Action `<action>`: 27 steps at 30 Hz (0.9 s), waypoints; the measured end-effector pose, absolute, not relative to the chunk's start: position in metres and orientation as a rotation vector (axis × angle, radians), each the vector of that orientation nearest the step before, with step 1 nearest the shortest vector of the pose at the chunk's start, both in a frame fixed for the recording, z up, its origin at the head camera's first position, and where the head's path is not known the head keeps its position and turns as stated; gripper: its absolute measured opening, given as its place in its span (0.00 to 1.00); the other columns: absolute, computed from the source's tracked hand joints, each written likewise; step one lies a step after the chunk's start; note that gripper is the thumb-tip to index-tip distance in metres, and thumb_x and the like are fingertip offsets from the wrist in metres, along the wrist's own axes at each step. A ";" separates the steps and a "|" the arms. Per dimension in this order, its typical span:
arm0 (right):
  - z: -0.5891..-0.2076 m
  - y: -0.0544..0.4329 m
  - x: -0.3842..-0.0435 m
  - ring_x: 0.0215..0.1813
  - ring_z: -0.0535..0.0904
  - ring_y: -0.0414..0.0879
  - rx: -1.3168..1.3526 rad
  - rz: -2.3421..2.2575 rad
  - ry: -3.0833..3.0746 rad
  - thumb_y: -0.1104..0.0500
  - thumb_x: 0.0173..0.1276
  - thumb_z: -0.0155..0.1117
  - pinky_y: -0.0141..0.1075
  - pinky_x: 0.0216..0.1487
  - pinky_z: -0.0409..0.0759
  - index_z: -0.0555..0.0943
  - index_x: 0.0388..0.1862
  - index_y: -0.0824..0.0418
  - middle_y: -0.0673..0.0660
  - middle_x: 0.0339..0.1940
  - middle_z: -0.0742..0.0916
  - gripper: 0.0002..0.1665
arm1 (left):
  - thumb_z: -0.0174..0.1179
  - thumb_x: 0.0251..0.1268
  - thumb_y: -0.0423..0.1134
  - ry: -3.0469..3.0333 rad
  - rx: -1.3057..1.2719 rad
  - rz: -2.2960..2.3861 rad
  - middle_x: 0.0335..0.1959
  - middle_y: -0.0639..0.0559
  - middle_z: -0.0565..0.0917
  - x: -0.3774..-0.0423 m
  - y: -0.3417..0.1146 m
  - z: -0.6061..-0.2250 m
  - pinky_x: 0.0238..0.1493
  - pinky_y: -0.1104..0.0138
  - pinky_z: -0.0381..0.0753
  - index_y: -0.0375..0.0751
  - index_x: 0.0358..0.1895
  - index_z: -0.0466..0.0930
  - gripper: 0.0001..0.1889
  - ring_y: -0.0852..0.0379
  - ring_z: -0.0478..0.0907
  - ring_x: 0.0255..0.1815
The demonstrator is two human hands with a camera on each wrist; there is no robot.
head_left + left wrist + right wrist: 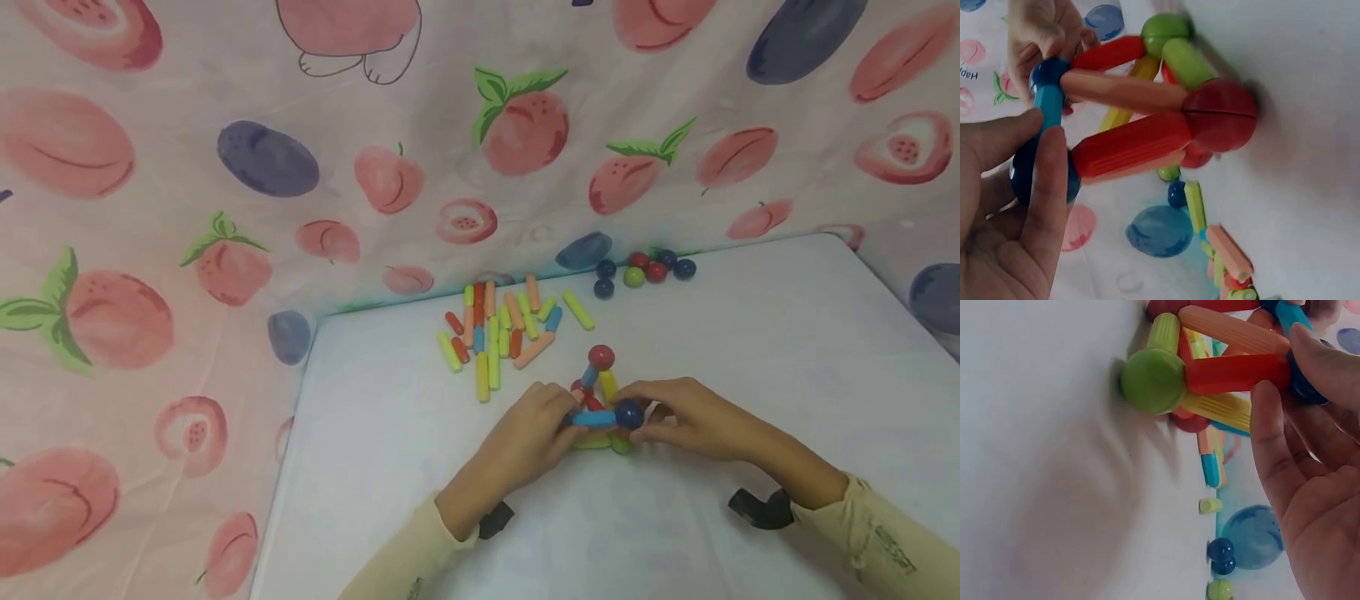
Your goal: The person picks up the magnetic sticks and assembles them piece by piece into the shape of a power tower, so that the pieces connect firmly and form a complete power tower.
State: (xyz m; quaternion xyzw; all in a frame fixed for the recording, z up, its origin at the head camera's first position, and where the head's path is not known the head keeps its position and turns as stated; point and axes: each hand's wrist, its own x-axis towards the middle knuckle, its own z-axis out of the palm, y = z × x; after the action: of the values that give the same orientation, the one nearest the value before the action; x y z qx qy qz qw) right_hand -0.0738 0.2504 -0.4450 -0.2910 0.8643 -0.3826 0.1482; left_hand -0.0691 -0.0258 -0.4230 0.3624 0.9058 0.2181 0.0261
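Note:
A frame of building sticks and balls stands on the white table between both hands. Its upper edge is a light blue stick (595,419) with a dark blue ball at each end. My left hand (535,427) grips the left end, finger and thumb about the blue stick and left blue ball (1024,172). The right hand (693,419) pinches the right blue ball (629,414), a fingertip at the red stick (1232,374) below it. A green ball (1154,381) and a red ball (1221,114) form lower corners. Behind, another red ball (601,357) tops a blue and a yellow stick.
Loose sticks (493,354) in several colours lie in a group behind the frame to the left. Toward the back right sit several loose balls, among them a green ball (633,277). A fruit-print cloth (420,100) hangs along the table's back and left sides.

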 end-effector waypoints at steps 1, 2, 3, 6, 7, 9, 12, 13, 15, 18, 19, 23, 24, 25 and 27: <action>-0.446 0.251 -0.075 0.48 0.84 0.34 -0.842 -1.103 2.480 0.48 0.68 0.72 0.30 0.48 0.85 0.78 0.65 0.53 0.43 0.50 0.89 0.29 | 0.67 0.69 0.49 2.793 1.111 0.718 0.43 0.58 0.83 -0.068 -0.027 -0.424 0.42 0.82 0.73 0.44 0.54 0.82 0.18 0.63 0.72 0.43; -0.446 0.252 -0.076 0.49 0.84 0.34 -0.846 -1.108 2.473 0.47 0.68 0.71 0.30 0.48 0.85 0.77 0.66 0.53 0.44 0.51 0.89 0.30 | 0.68 0.67 0.50 2.780 1.110 0.757 0.43 0.58 0.83 -0.068 -0.028 -0.425 0.42 0.82 0.73 0.44 0.54 0.82 0.18 0.63 0.71 0.43; -0.447 0.252 -0.077 0.49 0.84 0.35 -0.854 -1.119 2.467 0.46 0.68 0.70 0.30 0.48 0.85 0.76 0.66 0.53 0.44 0.51 0.89 0.30 | 0.69 0.66 0.50 2.758 1.115 0.801 0.43 0.59 0.82 -0.067 -0.030 -0.427 0.42 0.82 0.73 0.45 0.54 0.81 0.19 0.63 0.72 0.43; -0.449 0.254 -0.080 0.50 0.84 0.35 -0.845 -1.141 2.460 0.46 0.68 0.70 0.31 0.48 0.86 0.75 0.64 0.51 0.43 0.49 0.88 0.29 | 0.73 0.62 0.49 2.659 1.114 0.928 0.47 0.59 0.81 -0.069 -0.037 -0.432 0.48 0.80 0.75 0.48 0.56 0.79 0.22 0.64 0.73 0.48; -0.449 0.254 -0.080 0.51 0.84 0.35 -0.847 -1.150 2.455 0.45 0.69 0.70 0.32 0.48 0.86 0.75 0.64 0.51 0.43 0.50 0.88 0.28 | 0.74 0.61 0.48 2.626 1.097 0.956 0.50 0.59 0.81 -0.069 -0.040 -0.435 0.50 0.79 0.75 0.48 0.58 0.79 0.24 0.63 0.73 0.51; -0.451 0.255 -0.080 0.51 0.84 0.36 -0.842 -1.163 2.452 0.46 0.69 0.70 0.32 0.48 0.86 0.76 0.63 0.52 0.43 0.50 0.88 0.27 | 0.75 0.60 0.45 2.564 1.051 0.999 0.55 0.58 0.79 -0.071 -0.045 -0.439 0.54 0.78 0.77 0.49 0.60 0.79 0.25 0.63 0.74 0.55; -0.456 0.253 -0.080 0.49 0.84 0.35 -0.804 -1.172 2.455 0.50 0.67 0.73 0.31 0.48 0.86 0.77 0.62 0.51 0.42 0.49 0.88 0.26 | 0.73 0.62 0.40 2.518 0.982 1.063 0.59 0.56 0.78 -0.071 -0.049 -0.447 0.57 0.78 0.78 0.48 0.61 0.80 0.23 0.62 0.76 0.59; -0.458 0.252 -0.080 0.48 0.83 0.35 -0.794 -1.163 2.463 0.52 0.65 0.74 0.31 0.47 0.86 0.78 0.61 0.50 0.42 0.48 0.88 0.26 | 0.73 0.63 0.38 2.511 0.972 1.088 0.59 0.55 0.78 -0.071 -0.049 -0.450 0.57 0.78 0.78 0.48 0.60 0.80 0.22 0.62 0.77 0.59; -0.463 0.249 -0.080 0.46 0.83 0.34 -0.771 -1.126 2.498 0.54 0.63 0.76 0.30 0.45 0.85 0.80 0.57 0.49 0.40 0.45 0.88 0.24 | 0.72 0.63 0.34 2.492 0.968 1.163 0.57 0.54 0.79 -0.070 -0.047 -0.456 0.57 0.77 0.79 0.47 0.59 0.81 0.21 0.62 0.80 0.59; -0.469 0.246 -0.079 0.43 0.82 0.34 -0.713 -1.052 2.587 0.55 0.60 0.79 0.30 0.44 0.84 0.82 0.52 0.47 0.38 0.41 0.87 0.22 | 0.72 0.62 0.33 2.487 0.985 1.225 0.55 0.55 0.78 -0.066 -0.043 -0.463 0.58 0.78 0.78 0.47 0.57 0.81 0.20 0.64 0.82 0.58; -0.471 0.245 -0.079 0.43 0.82 0.35 -0.694 -1.020 2.624 0.55 0.60 0.79 0.31 0.44 0.84 0.82 0.51 0.46 0.38 0.40 0.87 0.21 | 0.71 0.63 0.33 2.480 1.001 1.238 0.54 0.56 0.78 -0.064 -0.040 -0.465 0.57 0.79 0.78 0.47 0.57 0.82 0.20 0.66 0.82 0.57; -0.472 0.247 -0.081 0.47 0.85 0.42 -0.638 -0.960 2.728 0.59 0.61 0.77 0.39 0.47 0.87 0.83 0.48 0.48 0.41 0.42 0.88 0.17 | 0.69 0.66 0.34 2.486 1.115 1.217 0.54 0.56 0.77 -0.057 -0.031 -0.469 0.57 0.81 0.76 0.46 0.58 0.82 0.18 0.69 0.82 0.57; -0.473 0.249 -0.082 0.48 0.85 0.43 -0.636 -0.958 2.741 0.60 0.62 0.76 0.41 0.48 0.87 0.83 0.48 0.49 0.42 0.43 0.89 0.17 | 0.68 0.67 0.34 2.483 1.145 1.208 0.55 0.55 0.77 -0.055 -0.029 -0.470 0.57 0.81 0.76 0.45 0.60 0.82 0.19 0.69 0.81 0.57; -0.474 0.250 -0.084 0.49 0.86 0.45 -0.639 -0.961 2.747 0.61 0.63 0.76 0.42 0.48 0.88 0.83 0.49 0.50 0.43 0.44 0.89 0.17 | 0.67 0.68 0.34 2.487 1.171 1.190 0.55 0.54 0.77 -0.053 -0.027 -0.470 0.58 0.82 0.75 0.45 0.61 0.82 0.19 0.69 0.81 0.57; -0.476 0.251 -0.087 0.52 0.87 0.49 -0.644 -0.977 2.751 0.63 0.64 0.74 0.44 0.49 0.88 0.84 0.50 0.51 0.45 0.46 0.90 0.17 | 0.65 0.70 0.35 2.488 1.211 1.142 0.58 0.54 0.78 -0.050 -0.024 -0.470 0.60 0.82 0.74 0.45 0.65 0.80 0.21 0.68 0.80 0.59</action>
State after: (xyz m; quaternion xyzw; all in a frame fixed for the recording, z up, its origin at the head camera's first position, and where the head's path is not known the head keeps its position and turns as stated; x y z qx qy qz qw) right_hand -0.0867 0.2509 -0.4763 -0.2149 0.9176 -0.3258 0.0758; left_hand -0.0505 -0.0243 -0.4697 0.4035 0.8289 0.3804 0.0742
